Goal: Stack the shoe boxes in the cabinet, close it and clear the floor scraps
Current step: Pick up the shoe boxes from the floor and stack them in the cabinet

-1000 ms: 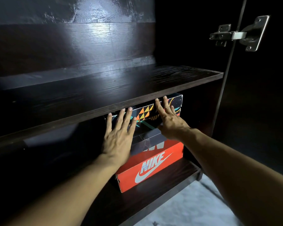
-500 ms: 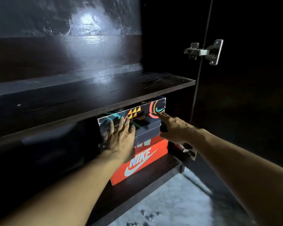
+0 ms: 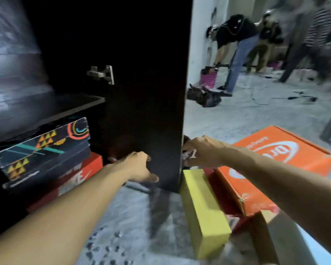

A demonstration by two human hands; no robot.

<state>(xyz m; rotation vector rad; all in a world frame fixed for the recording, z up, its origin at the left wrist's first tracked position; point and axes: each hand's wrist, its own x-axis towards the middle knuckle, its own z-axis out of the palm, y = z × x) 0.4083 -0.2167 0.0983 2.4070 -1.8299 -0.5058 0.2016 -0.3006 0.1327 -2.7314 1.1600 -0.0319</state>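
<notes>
Cabinet door (image 3: 147,111) is touched by left hand (image 3: 139,167), fingers relaxed. Door edge is gripped by right hand (image 3: 203,152). 2 stacked shoe boxes (image 3: 44,150) are shelved left of the fingers.

Open dark wooden cabinet door (image 3: 145,92) standing between both arms, blocking the middle. Left, lower shelf nearly filled by black patterned shoe box (image 3: 42,150) atop red shoe box (image 3: 80,175). Right, yellow cardboard box (image 3: 203,211) and orange cardboard box (image 3: 275,169) crowding floor. Near, small grey scraps (image 3: 107,247).
</notes>
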